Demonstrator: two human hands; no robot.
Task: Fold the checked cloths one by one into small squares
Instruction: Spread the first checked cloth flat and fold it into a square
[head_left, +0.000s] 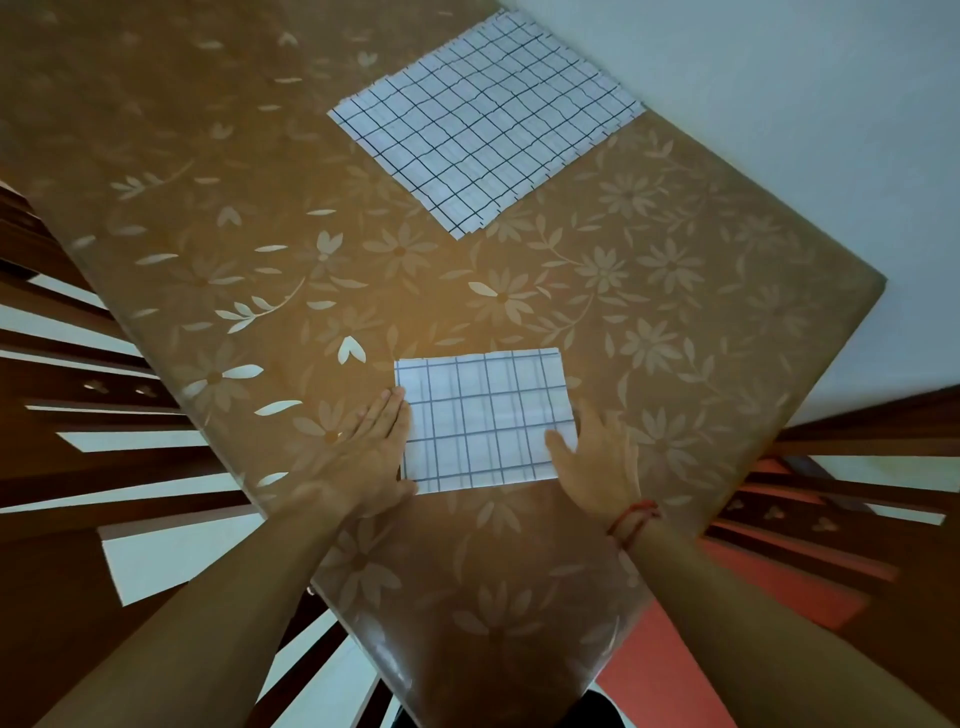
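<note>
A folded white checked cloth (485, 418) lies flat as a rectangle near the table's front edge. My left hand (366, 457) lies flat with straight fingers against the cloth's left edge, thumb at its near left corner. At the cloth's right near corner rests my right hand (597, 460), fingers relaxed, thumb lying on the fabric. A stack of several unfolded checked cloths (485, 122) sits flat at the far side of the table, away from both hands.
The table (249, 249) wears a brown cover with pale flower prints. Dark wooden chair backs (78, 374) stand at the left, and another chair (841, 483) stands at the right. The table's corner (878, 280) lies at the right.
</note>
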